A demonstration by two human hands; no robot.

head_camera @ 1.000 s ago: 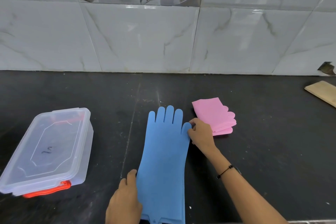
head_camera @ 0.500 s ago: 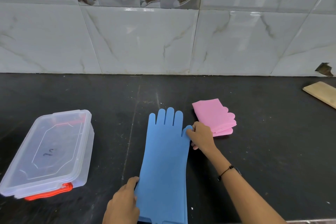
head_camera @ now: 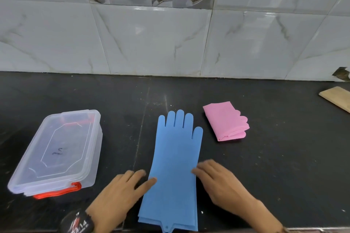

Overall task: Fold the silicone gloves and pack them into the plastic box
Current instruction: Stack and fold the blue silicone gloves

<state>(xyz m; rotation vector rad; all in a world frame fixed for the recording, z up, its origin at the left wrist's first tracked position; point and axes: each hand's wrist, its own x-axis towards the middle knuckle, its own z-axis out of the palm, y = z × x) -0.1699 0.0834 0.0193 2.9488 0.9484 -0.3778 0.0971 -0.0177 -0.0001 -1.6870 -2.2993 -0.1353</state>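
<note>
A long blue silicone glove [head_camera: 175, 159] lies flat on the black counter, fingers pointing toward the wall and cuff at the near edge. My left hand [head_camera: 121, 193] rests at the glove's left edge near the cuff, thumb touching it, fingers spread. My right hand [head_camera: 219, 183] lies at the right edge, fingertips on the glove. A folded pink glove [head_camera: 225, 121] sits to the right of the blue fingers. The clear plastic box [head_camera: 56, 153], lid on, with a red clip at its near end, stands to the left.
A wooden board [head_camera: 337, 98] pokes in at the far right edge of the black counter [head_camera: 284, 157]. A white marbled tile wall runs behind it. A dark watch is on my left wrist.
My right hand left the blue glove's thumb and came back toward me, down to the glove's right edge near the cuff. My left hand stays by the left edge.
</note>
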